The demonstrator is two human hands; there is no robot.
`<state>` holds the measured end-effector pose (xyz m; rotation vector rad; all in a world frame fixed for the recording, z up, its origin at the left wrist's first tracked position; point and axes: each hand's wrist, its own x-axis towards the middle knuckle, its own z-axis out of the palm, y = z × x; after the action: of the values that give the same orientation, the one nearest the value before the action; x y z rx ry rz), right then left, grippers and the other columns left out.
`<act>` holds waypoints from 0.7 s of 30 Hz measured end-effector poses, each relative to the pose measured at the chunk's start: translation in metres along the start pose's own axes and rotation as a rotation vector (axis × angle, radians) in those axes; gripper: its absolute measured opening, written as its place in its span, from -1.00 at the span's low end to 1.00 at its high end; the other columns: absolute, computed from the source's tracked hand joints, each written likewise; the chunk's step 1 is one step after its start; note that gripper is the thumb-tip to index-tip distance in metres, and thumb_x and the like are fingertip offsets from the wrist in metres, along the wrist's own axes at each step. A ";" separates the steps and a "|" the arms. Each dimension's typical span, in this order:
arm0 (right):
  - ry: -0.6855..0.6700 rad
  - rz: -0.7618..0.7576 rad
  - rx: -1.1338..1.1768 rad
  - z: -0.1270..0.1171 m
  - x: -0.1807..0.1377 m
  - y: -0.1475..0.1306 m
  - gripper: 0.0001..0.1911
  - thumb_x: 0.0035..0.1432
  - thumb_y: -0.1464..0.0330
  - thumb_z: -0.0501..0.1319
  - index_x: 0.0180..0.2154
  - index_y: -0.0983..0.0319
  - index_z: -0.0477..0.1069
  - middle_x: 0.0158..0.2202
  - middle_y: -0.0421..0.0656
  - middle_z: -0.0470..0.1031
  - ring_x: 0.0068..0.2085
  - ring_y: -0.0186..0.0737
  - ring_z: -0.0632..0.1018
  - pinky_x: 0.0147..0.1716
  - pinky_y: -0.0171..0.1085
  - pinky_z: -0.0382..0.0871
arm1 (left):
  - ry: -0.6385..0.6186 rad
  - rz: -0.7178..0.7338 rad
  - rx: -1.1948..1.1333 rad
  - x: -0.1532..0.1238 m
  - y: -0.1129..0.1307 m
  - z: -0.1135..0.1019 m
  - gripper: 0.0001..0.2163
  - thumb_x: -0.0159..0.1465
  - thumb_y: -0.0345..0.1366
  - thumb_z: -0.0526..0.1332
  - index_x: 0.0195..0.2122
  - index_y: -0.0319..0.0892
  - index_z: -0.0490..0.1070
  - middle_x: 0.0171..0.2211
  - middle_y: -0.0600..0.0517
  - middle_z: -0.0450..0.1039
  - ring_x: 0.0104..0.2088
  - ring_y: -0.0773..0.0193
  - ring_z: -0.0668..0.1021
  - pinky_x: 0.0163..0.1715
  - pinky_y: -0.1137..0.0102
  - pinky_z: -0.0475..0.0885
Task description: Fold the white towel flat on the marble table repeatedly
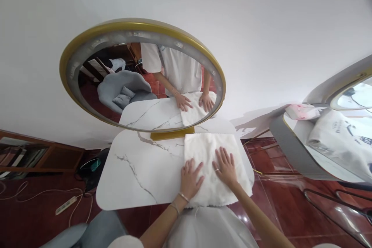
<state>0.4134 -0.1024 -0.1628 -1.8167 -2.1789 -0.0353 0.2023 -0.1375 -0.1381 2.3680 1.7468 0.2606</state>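
Note:
A white cloth [210, 149], which looks like a towel, lies flat on the right part of a white marble-patterned table [124, 186]. Resting on the cloth's left edge is my left hand [191, 180], palm down with its fingers spread. My right hand [225, 167] presses flat on the middle of the cloth, fingers apart, with a ring on one finger. Neither hand grips anything. The cloth's front edge hangs at the table's near rim, close to my lap.
A gold-rimmed oval mirror [142, 27] stands at the table's back, reflecting both hands and a grey chair. To the right, a second table [293, 135] bears a tissue pack [302, 111] and a printed white fabric [340, 133]. A power strip [66, 205] with cables lies on the floor at left.

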 end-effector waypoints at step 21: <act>-0.248 -0.040 0.299 -0.006 0.136 0.017 -0.75 0.07 0.45 0.19 -0.15 0.19 0.43 -0.16 -0.05 0.46 -0.06 -0.03 0.37 -0.11 -0.08 0.25 | 0.000 -0.615 -0.246 0.095 -0.103 -0.079 -0.67 0.28 -0.23 0.09 0.06 -0.16 0.29 -0.08 -0.12 0.37 -0.12 0.17 0.48 -0.16 0.32 0.37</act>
<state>0.4109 0.0296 -0.1265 -1.6807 -2.2359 0.5056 0.1151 -0.0129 -0.0846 1.5712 2.1873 0.3501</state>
